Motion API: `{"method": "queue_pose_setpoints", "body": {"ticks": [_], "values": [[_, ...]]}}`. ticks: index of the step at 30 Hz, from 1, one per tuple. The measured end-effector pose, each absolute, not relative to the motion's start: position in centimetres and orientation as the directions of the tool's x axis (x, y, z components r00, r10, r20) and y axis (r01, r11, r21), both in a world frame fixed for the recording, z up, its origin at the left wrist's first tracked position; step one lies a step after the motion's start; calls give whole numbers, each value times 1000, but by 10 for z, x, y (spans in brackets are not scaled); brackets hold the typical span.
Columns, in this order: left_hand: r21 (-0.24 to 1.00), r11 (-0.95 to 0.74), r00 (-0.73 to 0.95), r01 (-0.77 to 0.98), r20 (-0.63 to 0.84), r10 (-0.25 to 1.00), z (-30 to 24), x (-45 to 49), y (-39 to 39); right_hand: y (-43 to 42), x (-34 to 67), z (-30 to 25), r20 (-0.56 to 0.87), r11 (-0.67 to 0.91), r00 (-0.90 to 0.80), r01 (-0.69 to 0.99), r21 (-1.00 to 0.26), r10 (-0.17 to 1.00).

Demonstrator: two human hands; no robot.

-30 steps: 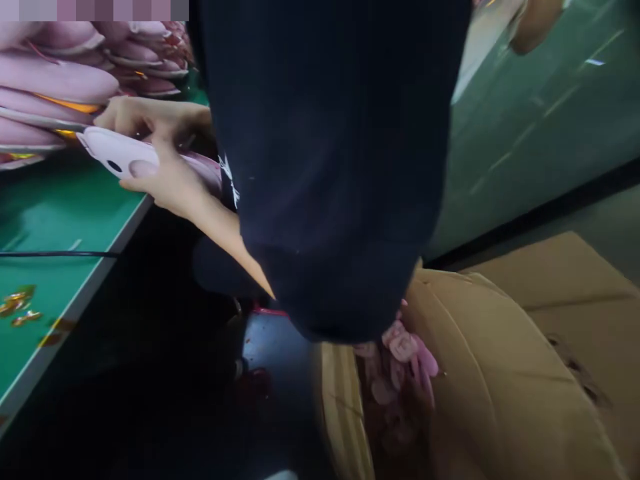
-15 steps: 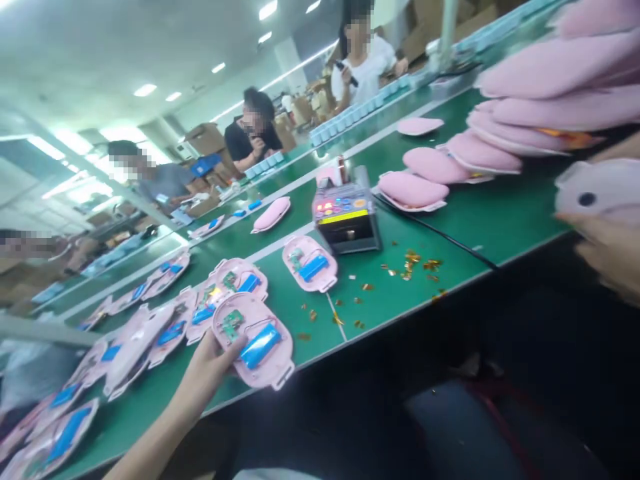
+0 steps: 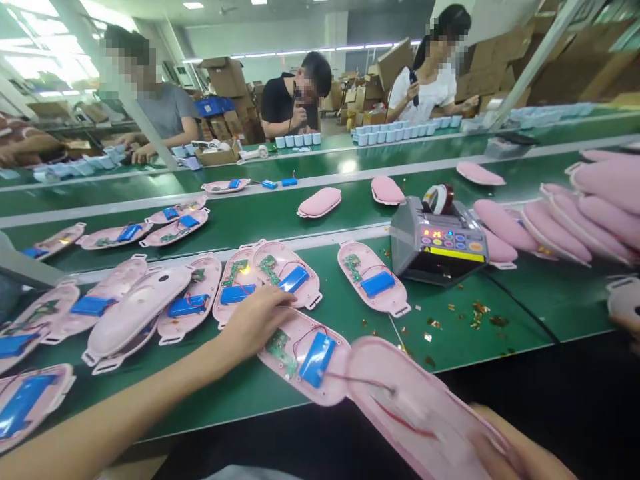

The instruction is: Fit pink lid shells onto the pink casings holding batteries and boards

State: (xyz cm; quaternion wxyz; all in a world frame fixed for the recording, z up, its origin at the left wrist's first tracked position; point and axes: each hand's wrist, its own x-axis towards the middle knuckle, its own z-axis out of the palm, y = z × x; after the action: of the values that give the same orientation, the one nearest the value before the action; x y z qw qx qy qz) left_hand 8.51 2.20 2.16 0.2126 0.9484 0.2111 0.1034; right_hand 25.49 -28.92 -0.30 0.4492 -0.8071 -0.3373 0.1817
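Well, the left grip (image 3: 255, 321) lies open and flat, palm down with the fingers together, on the upper rim of a pink plastic shell base (image 3: 310, 393). It seems to be steadying the base against the table (image 3: 200, 393) rather than clamping it. The right grip (image 3: 515, 457), blurred and cut off by the bottom of the view, is at the far end of the matching shell cover (image 3: 415, 407); I cannot tell whether it clamps the cover or only supports it. The cover lies opened out beside the base and overhangs the table's front edge, probably kept close because thin red wires (image 3: 405, 423) run between the two halves. A blue battery pack (image 3: 317, 359) and a green circuit board (image 3: 277, 350) sit in the base, whose hollow side faces up, which would keep them exposed and in place. Just beyond, other open shell bases (image 3: 285, 277) lie side by side, hollows up, and a closed pink shell (image 3: 135, 310) rests across those further left. An automatic tape dispenser (image 3: 437, 243) stands within reach further right, with gold tape scraps (image 3: 480, 310) strewn beside it, and overlapping closed pink cases (image 3: 590, 213) pile up past it. At the right edge, a hand (image 3: 623, 327) of uncertain owner holds a pale shell (image 3: 625, 300). Across the far table, a co-worker in a black shirt (image 3: 285, 110) faces this way.
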Motion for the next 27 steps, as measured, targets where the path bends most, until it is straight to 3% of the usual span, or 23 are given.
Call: {"method": "queue_pose_setpoints", "body": {"ticks": [4,9,14,17,21,24,27], "values": [[585,-736,837,341,167,521,9,72,17,-238,257,17,-56,-251,458,377,-891,887],[782,-546,774,300,136,619,5,49,13,-184,282,11,-49,-244,502,330,-912,864],[728,-602,757,327,179,628,5,47,7,-167,296,-2,-52,-246,501,328,-912,864],[677,-615,759,403,129,639,5,53,6,-166,293,-1,-23,-254,540,358,-899,842],[804,-536,804,257,130,580,6,46,6,-175,287,5,12,-241,585,354,-904,811],[866,-483,735,127,245,632,7,33,5,-180,284,9,56,-233,619,376,-897,783],[709,-705,627,28,537,564,7,26,2,-173,278,15,75,-179,521,421,-889,850]]}}
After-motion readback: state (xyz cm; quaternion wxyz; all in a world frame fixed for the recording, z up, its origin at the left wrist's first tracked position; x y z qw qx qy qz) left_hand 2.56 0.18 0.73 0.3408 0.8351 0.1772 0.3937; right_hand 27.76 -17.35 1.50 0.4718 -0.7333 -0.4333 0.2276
